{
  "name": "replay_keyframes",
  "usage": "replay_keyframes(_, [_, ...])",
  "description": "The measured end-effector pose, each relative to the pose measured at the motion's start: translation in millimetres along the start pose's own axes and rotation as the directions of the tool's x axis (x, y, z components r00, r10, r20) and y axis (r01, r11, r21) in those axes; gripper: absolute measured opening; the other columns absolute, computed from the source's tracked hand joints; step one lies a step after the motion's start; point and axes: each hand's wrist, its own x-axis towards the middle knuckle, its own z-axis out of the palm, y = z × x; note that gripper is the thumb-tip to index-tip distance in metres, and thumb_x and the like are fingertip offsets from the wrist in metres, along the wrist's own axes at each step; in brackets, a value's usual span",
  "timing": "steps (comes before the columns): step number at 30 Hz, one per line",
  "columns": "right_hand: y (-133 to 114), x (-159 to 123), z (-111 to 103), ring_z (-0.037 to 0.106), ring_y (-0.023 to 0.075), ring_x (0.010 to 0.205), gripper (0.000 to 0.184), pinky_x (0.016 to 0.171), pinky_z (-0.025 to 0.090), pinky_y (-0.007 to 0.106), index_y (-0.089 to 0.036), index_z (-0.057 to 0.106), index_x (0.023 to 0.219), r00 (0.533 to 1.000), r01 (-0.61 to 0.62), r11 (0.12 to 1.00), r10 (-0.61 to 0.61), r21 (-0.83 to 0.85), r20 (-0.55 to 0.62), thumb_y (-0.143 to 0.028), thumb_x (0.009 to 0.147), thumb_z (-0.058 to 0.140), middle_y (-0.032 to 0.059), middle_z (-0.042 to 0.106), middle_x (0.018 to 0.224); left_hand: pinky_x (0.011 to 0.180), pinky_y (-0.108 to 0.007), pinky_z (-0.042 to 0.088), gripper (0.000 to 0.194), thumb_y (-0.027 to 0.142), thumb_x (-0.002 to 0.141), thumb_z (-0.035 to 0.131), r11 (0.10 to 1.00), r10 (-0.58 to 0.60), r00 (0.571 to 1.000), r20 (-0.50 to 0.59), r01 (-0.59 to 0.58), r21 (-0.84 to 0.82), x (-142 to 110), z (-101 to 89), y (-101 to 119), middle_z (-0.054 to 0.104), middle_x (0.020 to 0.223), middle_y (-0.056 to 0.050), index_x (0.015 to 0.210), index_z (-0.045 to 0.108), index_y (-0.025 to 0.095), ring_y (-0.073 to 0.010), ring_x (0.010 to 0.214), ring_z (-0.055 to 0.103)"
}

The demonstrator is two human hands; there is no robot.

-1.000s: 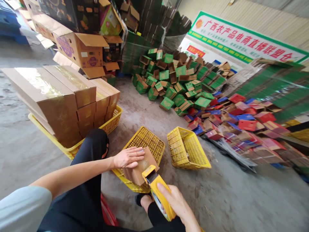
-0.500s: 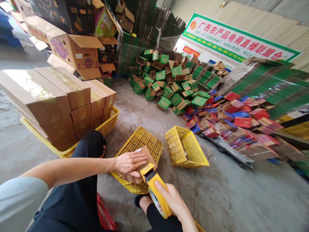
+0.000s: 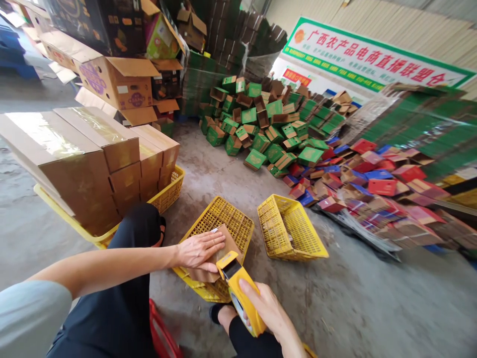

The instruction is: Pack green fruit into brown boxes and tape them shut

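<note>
My left hand (image 3: 197, 249) lies flat, fingers spread, on top of a small brown cardboard box (image 3: 228, 245) that rests on an upturned yellow plastic crate (image 3: 228, 223). My right hand (image 3: 272, 312) grips a yellow tape dispenser (image 3: 238, 290), whose front end touches the near edge of the box. My black-clad knees show below both arms.
A second yellow crate (image 3: 290, 232) lies tilted to the right. A yellow basket (image 3: 169, 191) at left holds stacked taped cardboard boxes (image 3: 85, 159). Piles of green boxes (image 3: 261, 124) and red and blue boxes (image 3: 372, 194) cover the floor behind. A red object (image 3: 160, 333) sits under my legs.
My left hand slid slightly along the box top and flattened. The tape dispenser moved a little closer to the box edge. The view shifted slightly.
</note>
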Motion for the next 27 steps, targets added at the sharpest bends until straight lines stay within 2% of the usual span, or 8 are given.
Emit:
replay_keyframes(4, [-3,-2,0,0.065,0.0189,0.050,0.069,0.050,0.053,0.028,-0.018,0.063,0.083,1.000,0.017,1.000,-0.017,-0.001,0.003,-0.086,0.078,0.060,0.0021,0.066,0.059,0.129,-0.048,0.028,0.089,0.073,0.100,0.047,0.999,-0.033,0.999,-0.006,0.033,0.011,0,-1.4,1,0.045,0.158,-0.028,0.152,0.046,0.002,-0.0356,0.153,0.037])
replay_keyframes(8, [-7,-8,1,0.064,0.0175,0.050,0.066,0.049,0.050,0.026,-0.018,0.063,0.083,0.999,0.034,0.999,-0.034,-0.016,0.016,-0.083,0.081,0.059,0.0025,0.067,0.061,0.128,-0.051,0.029,0.104,0.079,0.095,0.048,0.996,-0.084,0.996,-0.005,0.084,0.000,-2,-5.2,4,0.038,0.161,-0.030,0.160,0.032,0.000,-0.0383,0.156,0.030])
replay_keyframes(10, [-6,-10,1,0.064,0.0173,0.050,0.065,0.048,0.049,0.026,-0.017,0.064,0.084,0.999,0.032,0.999,-0.032,-0.013,0.030,-0.082,0.082,0.059,0.0025,0.067,0.060,0.128,-0.051,0.028,0.105,0.079,0.095,0.047,0.996,-0.089,0.996,-0.002,0.089,-0.009,-3,-6.0,6,0.035,0.163,-0.029,0.162,0.027,0.002,-0.0380,0.157,0.027])
replay_keyframes(12, [-5,-12,2,0.064,0.0176,0.050,0.065,0.048,0.049,0.027,-0.017,0.064,0.084,0.999,0.037,0.999,-0.037,-0.011,0.040,-0.082,0.083,0.058,0.0024,0.067,0.060,0.128,-0.053,0.027,0.100,0.079,0.095,0.047,0.997,-0.072,0.997,0.004,0.072,-0.009,-5,-6.0,7,0.030,0.166,-0.027,0.163,0.029,0.008,-0.0386,0.158,0.024])
replay_keyframes(15, [-4,-12,2,0.064,0.0181,0.050,0.065,0.049,0.050,0.027,-0.017,0.064,0.083,0.998,0.051,0.998,-0.050,-0.020,0.044,-0.082,0.083,0.057,0.0025,0.067,0.059,0.128,-0.055,0.026,0.094,0.080,0.094,0.048,0.999,-0.040,0.999,0.015,0.040,0.004,-7,-5.3,6,0.026,0.168,-0.026,0.158,0.041,0.012,-0.0410,0.158,0.021])
replay_keyframes(17, [-4,-12,2,0.064,0.0181,0.049,0.065,0.049,0.050,0.027,-0.018,0.064,0.083,0.998,0.051,0.998,-0.050,-0.021,0.040,-0.083,0.083,0.057,0.0023,0.067,0.059,0.128,-0.054,0.026,0.096,0.080,0.093,0.049,0.999,-0.041,0.999,0.019,0.041,0.003,-7,-5.1,4,0.030,0.165,-0.028,0.156,0.043,0.008,-0.0405,0.158,0.022])
replay_keyframes(22, [-9,-12,3,0.063,0.0172,0.049,0.066,0.047,0.049,0.026,-0.017,0.064,0.084,0.999,0.038,0.999,-0.038,-0.020,0.003,-0.083,0.081,0.060,0.0016,0.066,0.059,0.128,-0.052,0.028,0.103,0.079,0.094,0.050,0.998,-0.058,0.998,0.028,0.058,0.006,-4,-6.6,2,0.035,0.162,-0.031,0.158,0.034,-0.001,-0.0383,0.157,0.024])
replay_keyframes(27, [-8,-10,2,0.063,0.0177,0.049,0.065,0.047,0.051,0.027,-0.018,0.064,0.082,0.999,0.035,0.999,-0.035,-0.008,0.005,-0.083,0.079,0.062,0.0018,0.066,0.060,0.127,-0.054,0.029,0.092,0.078,0.095,0.050,0.998,-0.050,0.998,0.042,0.048,0.028,-4,-5.9,2,0.030,0.166,-0.028,0.155,0.043,0.009,-0.0401,0.158,0.022])
